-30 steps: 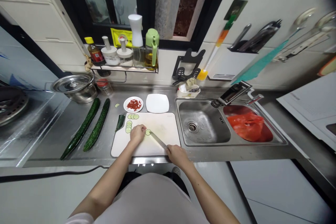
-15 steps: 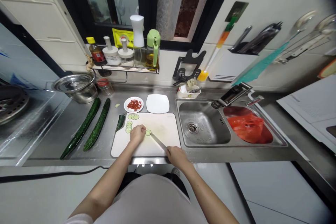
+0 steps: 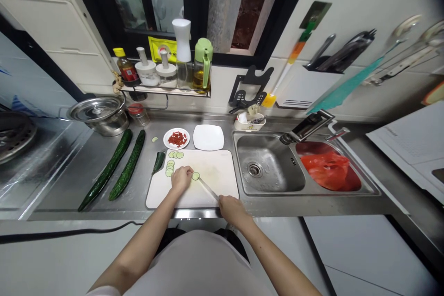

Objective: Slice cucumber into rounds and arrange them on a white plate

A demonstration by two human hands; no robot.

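My left hand point(image 3: 181, 178) rests curled on the white cutting board point(image 3: 218, 171), fingers closed over a piece of cucumber that is mostly hidden. One cut slice point(image 3: 196, 176) lies just right of it. My right hand point(image 3: 231, 209) grips the handle of a knife point(image 3: 208, 188) at the board's front right corner, its blade angled up-left toward that slice. Several more cucumber slices point(image 3: 172, 162) lie in a row at the board's top left. A dark green cucumber end point(image 3: 158, 162) sits off the board's left edge.
Two whole cucumbers point(image 3: 118, 167) lie on the steel counter to the left, behind them a lidded steel pot point(image 3: 98, 114). A dish of red bits point(image 3: 176, 138) and a white plate point(image 3: 208, 137) stand behind the board. The sink point(image 3: 268, 169) is on the right, with a red bag point(image 3: 326, 170) in its far basin.
The view has shifted slightly. Both hands and the knife stay nearly where they were; the right hand has drawn a little toward the counter's front edge.
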